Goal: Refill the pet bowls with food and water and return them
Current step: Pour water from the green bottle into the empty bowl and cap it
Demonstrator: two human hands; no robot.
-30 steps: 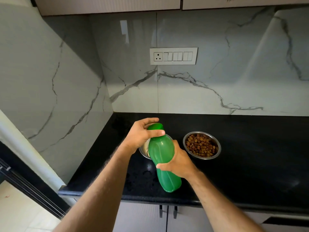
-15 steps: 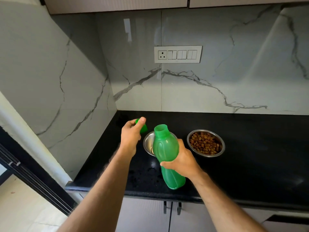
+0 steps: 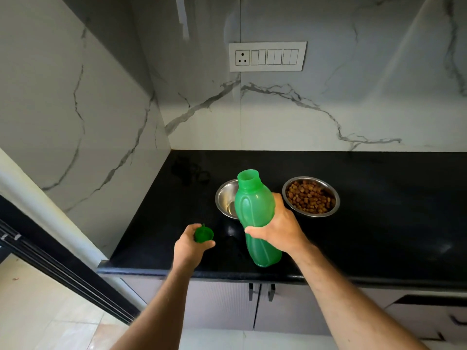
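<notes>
Preparing the water pour: food bowl (image 3: 310,197) already filled.
We gripped the uncapped bottle (image 3: 255,213) in our right hand (image 3: 280,228), cap (image 3: 203,234) pinched in our left hand (image 3: 190,245); next, tip it over the empty bowl (image 3: 226,200).

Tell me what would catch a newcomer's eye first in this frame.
The green bottle, uncapped and gripped by the right hand above the black counter, stands out at centre. The left hand holds its cap near the counter's front edge. Behind the bottle sit two steel bowls: the left bowl without food, the right bowl full of kibble.
</notes>
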